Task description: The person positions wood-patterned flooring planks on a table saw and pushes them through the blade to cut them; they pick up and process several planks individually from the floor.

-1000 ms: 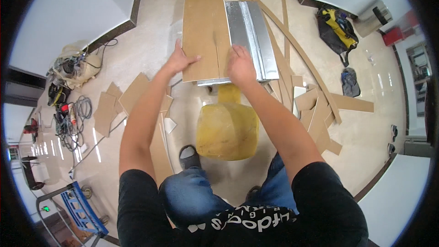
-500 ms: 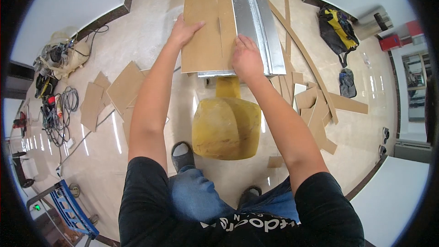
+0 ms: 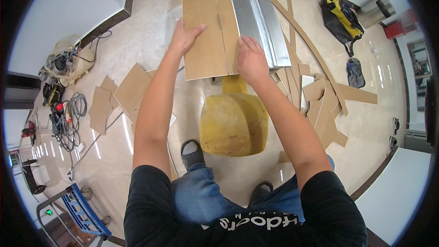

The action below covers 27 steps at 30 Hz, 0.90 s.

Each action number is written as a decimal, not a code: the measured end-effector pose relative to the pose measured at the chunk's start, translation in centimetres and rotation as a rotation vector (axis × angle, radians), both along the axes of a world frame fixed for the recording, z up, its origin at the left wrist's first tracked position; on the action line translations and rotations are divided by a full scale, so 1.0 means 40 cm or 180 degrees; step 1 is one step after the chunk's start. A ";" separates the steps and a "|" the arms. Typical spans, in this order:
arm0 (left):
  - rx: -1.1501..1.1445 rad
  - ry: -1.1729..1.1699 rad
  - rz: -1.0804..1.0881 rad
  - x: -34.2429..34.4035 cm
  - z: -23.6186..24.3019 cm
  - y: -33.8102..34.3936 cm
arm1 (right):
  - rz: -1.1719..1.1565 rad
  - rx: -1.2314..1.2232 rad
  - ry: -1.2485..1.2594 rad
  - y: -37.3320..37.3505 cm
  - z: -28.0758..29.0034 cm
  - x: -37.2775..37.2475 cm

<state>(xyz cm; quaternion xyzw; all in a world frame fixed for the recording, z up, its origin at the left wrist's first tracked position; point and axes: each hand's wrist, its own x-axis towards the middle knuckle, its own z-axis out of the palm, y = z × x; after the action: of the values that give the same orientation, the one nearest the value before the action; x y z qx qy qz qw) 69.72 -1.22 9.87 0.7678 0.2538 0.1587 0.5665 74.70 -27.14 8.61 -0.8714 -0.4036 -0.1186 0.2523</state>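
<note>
A long wood-coloured board [image 3: 201,36] with pale edges lies over a metal-topped worktable [image 3: 265,27]. A dark lengthwise line, a slit or seam, runs along it to its near end. My left hand [image 3: 185,36] grips the board's left edge, thumb on top and fingers out of sight beneath. My right hand [image 3: 253,59] is closed on the right edge near the front corner, its fingers partly hidden. The board's near end juts past the table's front edge. A grooved metal strip [image 3: 265,18] runs along the table, right of the board.
A yellow stool [image 3: 234,126] stands between me and the table. Board offcuts [image 3: 324,114] litter the floor on both sides, with long strips [image 3: 306,41] at the right. Coiled cables [image 3: 68,123] and a machine [image 3: 66,64] lie left; a blue cart [image 3: 84,210] stands lower left.
The board has come slightly toward me over the table, its near end now covering the table's front edge. Its dark line now reaches that end. Both hands keep their hold.
</note>
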 end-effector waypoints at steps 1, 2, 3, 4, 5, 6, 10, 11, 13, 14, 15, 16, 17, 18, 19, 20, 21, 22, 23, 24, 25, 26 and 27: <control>0.0013 0.0004 -0.0046 -0.006 0.002 -0.001 | 0.0008 0.0010 -0.0025 -0.002 0.001 -0.005; 0.0023 0.0008 -0.0092 -0.011 0.003 -0.002 | 0.0015 0.0018 -0.0051 -0.004 0.001 -0.010; 0.0029 0.0013 -0.0091 -0.014 0.003 -0.005 | 0.0016 0.0023 -0.0046 -0.006 0.002 -0.014; 0.0128 0.0133 0.0018 -0.018 0.000 -0.007 | 0.0010 0.0073 -0.0054 -0.007 0.001 -0.018; 0.0227 0.0252 0.0127 -0.021 -0.002 -0.009 | 0.0003 0.0122 -0.0062 -0.009 0.000 -0.022; 0.0233 0.0257 0.0128 -0.024 -0.005 -0.010 | 0.0004 0.0128 -0.0057 -0.012 -0.001 -0.026; -0.0090 -0.0072 0.0005 -0.042 -0.017 -0.015 | 0.0027 0.0156 -0.0161 -0.023 0.015 -0.053; -0.0165 -0.0161 -0.0010 -0.047 -0.014 -0.020 | 0.0038 0.0206 -0.0176 -0.026 0.017 -0.059; -0.0090 -0.0132 -0.0022 -0.060 0.007 -0.041 | 0.0032 0.0238 -0.0150 -0.033 0.014 -0.063; -0.0032 -0.0114 -0.0030 -0.064 0.017 -0.055 | 0.0032 0.0253 -0.0133 -0.040 0.011 -0.063; -0.0040 -0.0111 -0.0045 -0.063 0.014 -0.064 | 0.0016 0.0245 -0.0131 -0.048 0.009 -0.064; -0.0015 -0.0099 -0.0030 -0.069 0.012 -0.062 | 0.0024 0.0230 -0.0092 -0.049 0.013 -0.070; 0.0008 -0.0087 -0.0016 -0.073 0.010 -0.061 | 0.0031 0.0213 -0.0053 -0.051 0.016 -0.075; 0.0017 -0.0079 -0.0018 -0.075 0.005 -0.058 | 0.0029 0.0222 -0.0045 -0.053 0.016 -0.079; 0.0027 -0.0077 -0.0028 -0.077 -0.006 -0.051 | 0.0039 0.0181 -0.0054 -0.054 0.017 -0.084; 0.0038 -0.0076 -0.0039 -0.080 -0.017 -0.045 | 0.0049 0.0140 -0.0062 -0.054 0.018 -0.089; 0.0051 -0.0069 -0.0039 -0.084 -0.028 -0.040 | 0.0048 0.0153 -0.0055 -0.055 0.017 -0.094; 0.0104 -0.0048 0.0002 -0.086 -0.035 -0.043 | 0.0042 0.0152 -0.0051 -0.060 0.013 -0.096; 0.0159 -0.0026 0.0043 -0.087 -0.039 -0.044 | 0.0038 0.0152 -0.0046 -0.064 0.010 -0.100; 0.0163 -0.0022 0.0041 -0.090 -0.042 -0.044 | 0.0035 0.0156 -0.0043 -0.067 0.007 -0.104; 0.0247 -0.0042 0.0051 -0.094 -0.039 -0.051 | 0.0020 0.0142 -0.0036 -0.071 0.006 -0.108; 0.0332 -0.0061 0.0061 -0.099 -0.036 -0.058 | 0.0006 0.0130 -0.0030 -0.075 0.006 -0.113; 0.0334 -0.0059 0.0056 -0.106 -0.033 -0.066 | 0.0001 0.0133 -0.0028 -0.081 0.007 -0.118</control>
<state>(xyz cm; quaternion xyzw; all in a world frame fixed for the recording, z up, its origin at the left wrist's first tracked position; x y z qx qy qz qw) 65.48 -3.84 8.54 0.7927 0.2466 0.1839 0.5263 69.99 -30.37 8.90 -0.8654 -0.4023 -0.1307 0.2687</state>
